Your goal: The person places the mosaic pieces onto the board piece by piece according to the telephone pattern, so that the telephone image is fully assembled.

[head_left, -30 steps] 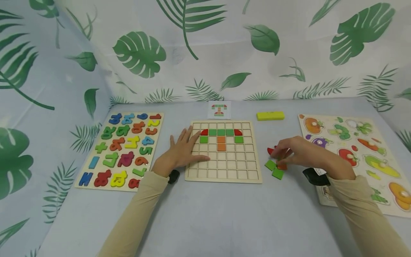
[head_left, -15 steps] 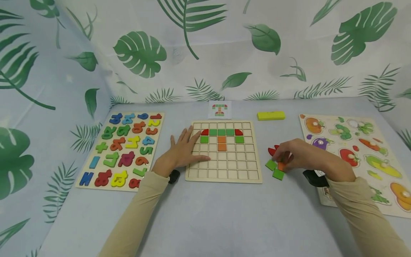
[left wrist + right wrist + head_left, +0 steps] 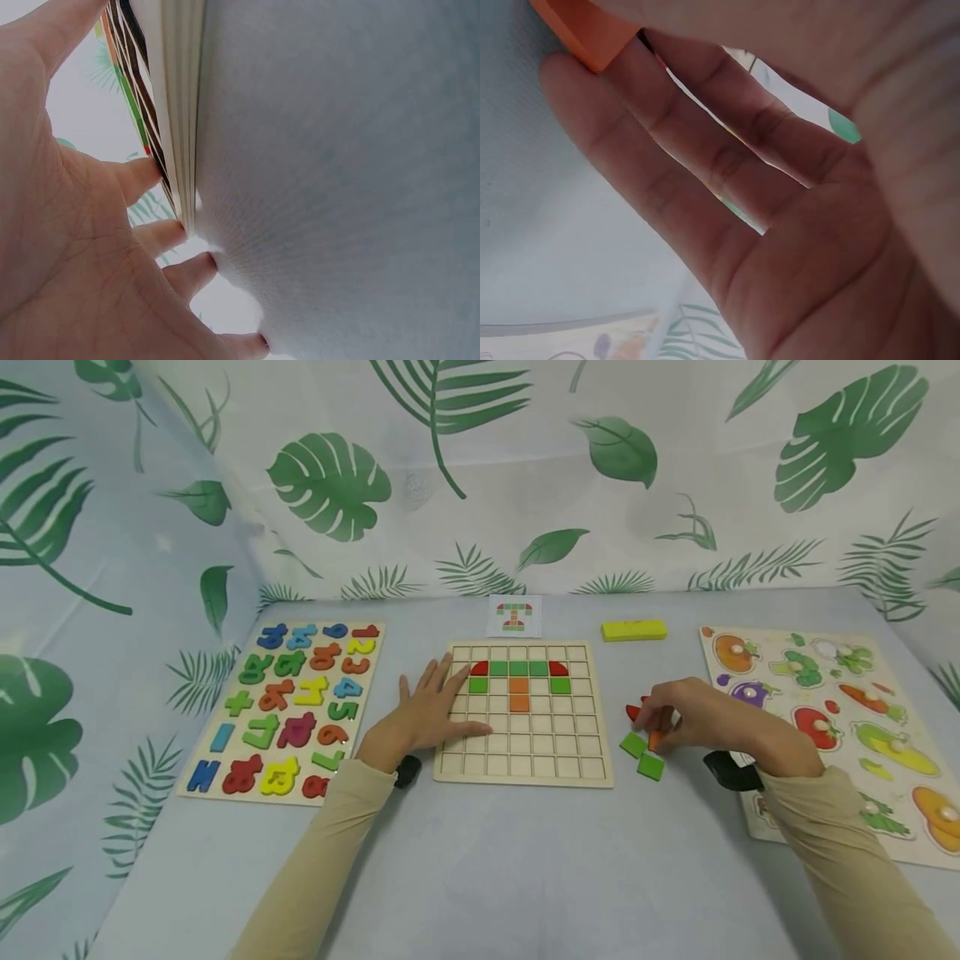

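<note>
Head view looks down, sharing hands [image 3: 418,717] [image 3: 690,713] with close wrist views

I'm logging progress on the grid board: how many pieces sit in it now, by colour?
Red pieces: 2
Green pieces: 5
Orange pieces: 2
Total in view on the grid board: 9

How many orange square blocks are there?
3: an upper block and lower block on the grid board, plus a third block in the right hand, which may hide more.

Long, creased beige sleeves [image 3: 832,835] end beside black wrist-worn devices [image 3: 733,771].
</note>
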Tool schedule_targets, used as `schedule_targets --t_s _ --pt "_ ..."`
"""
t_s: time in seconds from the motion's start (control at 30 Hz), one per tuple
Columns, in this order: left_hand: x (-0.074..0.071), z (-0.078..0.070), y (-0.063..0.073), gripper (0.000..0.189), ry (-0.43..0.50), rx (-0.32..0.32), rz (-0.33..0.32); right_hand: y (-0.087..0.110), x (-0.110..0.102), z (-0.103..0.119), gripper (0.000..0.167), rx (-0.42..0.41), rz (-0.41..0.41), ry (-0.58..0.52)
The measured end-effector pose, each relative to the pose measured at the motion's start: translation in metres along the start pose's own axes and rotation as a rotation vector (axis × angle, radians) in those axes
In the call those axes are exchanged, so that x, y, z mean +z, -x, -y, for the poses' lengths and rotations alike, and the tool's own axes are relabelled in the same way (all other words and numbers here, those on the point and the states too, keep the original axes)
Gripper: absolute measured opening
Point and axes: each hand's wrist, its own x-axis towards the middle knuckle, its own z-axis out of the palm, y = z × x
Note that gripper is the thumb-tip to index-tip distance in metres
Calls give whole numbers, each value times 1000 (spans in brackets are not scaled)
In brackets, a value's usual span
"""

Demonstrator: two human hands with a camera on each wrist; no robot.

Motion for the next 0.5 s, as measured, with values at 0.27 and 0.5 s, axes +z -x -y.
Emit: schedule_targets --t_s 0.27,0.5 --pt "-1 0 0 103 -4 1 4 -3 -6 3 22 -31 14 13" --pt "-2 0 0 104 -7 0 6 -15 -16 16 19 -66 -1 26"
